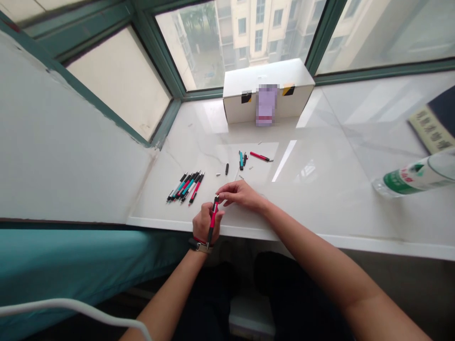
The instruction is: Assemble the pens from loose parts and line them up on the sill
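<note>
A red and black ballpoint pen [213,219] lies slanted in my left hand [203,222], its fingers closed around the barrel near the counter's front edge. With thumb and fingertips, my right hand [241,194] pinches the pen's upper end. Left of my hands is a row of assembled pens [185,187] in red, teal, white and black. Beyond my hands lie loose pen parts: a black piece [227,168], a small metal tip [218,174], a teal barrel [241,160] with dark pieces beside it, and a red barrel [259,156].
A white box [234,108] stands at the back against the window. On the right are a clear water bottle [401,182] with a green and white label and a dark book [437,118]. The white counter's front edge [320,239] runs below my forearms; a wall [71,142] bounds the left.
</note>
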A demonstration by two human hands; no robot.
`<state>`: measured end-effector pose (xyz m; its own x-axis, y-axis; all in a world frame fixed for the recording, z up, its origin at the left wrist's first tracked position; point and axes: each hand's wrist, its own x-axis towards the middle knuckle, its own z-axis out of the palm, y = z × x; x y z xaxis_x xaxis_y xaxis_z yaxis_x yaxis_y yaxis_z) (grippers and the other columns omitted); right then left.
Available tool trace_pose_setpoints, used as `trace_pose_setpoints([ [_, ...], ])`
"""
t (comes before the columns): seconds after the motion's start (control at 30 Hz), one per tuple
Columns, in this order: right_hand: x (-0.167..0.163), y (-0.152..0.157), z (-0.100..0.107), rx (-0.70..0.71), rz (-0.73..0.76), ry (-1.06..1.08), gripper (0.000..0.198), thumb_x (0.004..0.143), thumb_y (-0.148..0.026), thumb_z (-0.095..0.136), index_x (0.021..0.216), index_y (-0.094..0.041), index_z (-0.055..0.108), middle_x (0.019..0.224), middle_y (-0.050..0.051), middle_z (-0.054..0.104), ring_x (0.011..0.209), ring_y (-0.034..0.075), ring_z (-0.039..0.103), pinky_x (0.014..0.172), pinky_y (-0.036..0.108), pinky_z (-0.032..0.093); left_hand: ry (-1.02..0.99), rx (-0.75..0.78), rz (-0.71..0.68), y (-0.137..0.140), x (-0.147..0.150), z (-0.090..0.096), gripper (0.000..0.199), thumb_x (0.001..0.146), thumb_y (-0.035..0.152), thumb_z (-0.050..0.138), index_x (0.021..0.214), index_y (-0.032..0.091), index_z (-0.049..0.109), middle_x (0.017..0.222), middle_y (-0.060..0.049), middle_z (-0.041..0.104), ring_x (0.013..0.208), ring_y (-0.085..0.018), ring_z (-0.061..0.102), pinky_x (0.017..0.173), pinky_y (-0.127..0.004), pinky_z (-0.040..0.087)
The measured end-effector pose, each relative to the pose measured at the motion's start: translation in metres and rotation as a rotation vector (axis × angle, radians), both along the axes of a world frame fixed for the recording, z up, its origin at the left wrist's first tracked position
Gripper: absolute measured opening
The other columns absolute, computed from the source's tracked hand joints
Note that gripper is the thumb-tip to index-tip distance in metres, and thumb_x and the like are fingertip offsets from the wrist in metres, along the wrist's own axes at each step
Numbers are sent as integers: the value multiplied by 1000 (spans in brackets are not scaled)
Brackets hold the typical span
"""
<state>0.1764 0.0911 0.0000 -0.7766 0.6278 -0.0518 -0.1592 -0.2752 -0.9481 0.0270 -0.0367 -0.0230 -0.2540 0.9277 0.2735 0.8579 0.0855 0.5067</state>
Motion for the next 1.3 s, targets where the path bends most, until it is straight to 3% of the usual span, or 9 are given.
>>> trace_pose_setpoints([
  [0.23, 4, 1, 0, 45, 30, -29, 37, 75, -44, 73, 94, -12, 73, 78, 5, 71, 68, 13, 66, 66, 26, 56, -12, -22, -50, -1, 0, 2, 52, 93, 63, 23, 94, 20, 53, 71, -3, 61, 63, -17, 58, 60, -26, 40],
  [0.5, 4, 1, 3, -9, 107, 25, 38, 76, -42, 73, 102, -15, 71, 90, 5, 71, 78, 15, 68, 74, 29, 58, -47, 12, -44, -1, 1, 7, 55, 94, 62, 16, 87, 21, 51, 74, -4, 61, 64, -17, 57, 61, -26, 40],
  [0.93, 5, -2, 4, 47, 154, -46, 31, 82, -44, 67, 91, -15, 65, 74, 3, 67, 69, 13, 65, 67, 26, 54, -154, 55, -65, -4, 1, 6, 59, 92, 66, 14, 82, 21, 51, 68, -3, 59, 58, -15, 55, 57, -25, 40],
  [1.03, 4, -5, 9, 116, 177, -90, 30, 87, -46, 58, 86, -16, 60, 70, 1, 64, 64, 12, 62, 62, 23, 50, -170, 96, -69, -4, 1, 4, 59, 92, 66, 16, 79, 21, 51, 66, -2, 57, 57, -14, 52, 57, -25, 39],
  [1.2, 3, -9, 19, 404, 153, -291, 39, 94, -44, 45, 65, -17, 50, 56, -3, 53, 52, 9, 47, 55, 22, 37, -128, 109, -134, -3, -2, -3, 57, 93, 63, 15, 66, 22, 44, 58, -1, 47, 54, -15, 45, 55, -28, 33],
  [1.3, 3, -10, 21, 480, 135, -359, 46, 95, -45, 41, 58, -17, 45, 51, -3, 46, 52, 9, 40, 54, 23, 31, -102, 124, -186, -2, -4, -4, 54, 96, 56, 15, 60, 23, 38, 55, -1, 42, 53, -15, 41, 55, -30, 29],
])
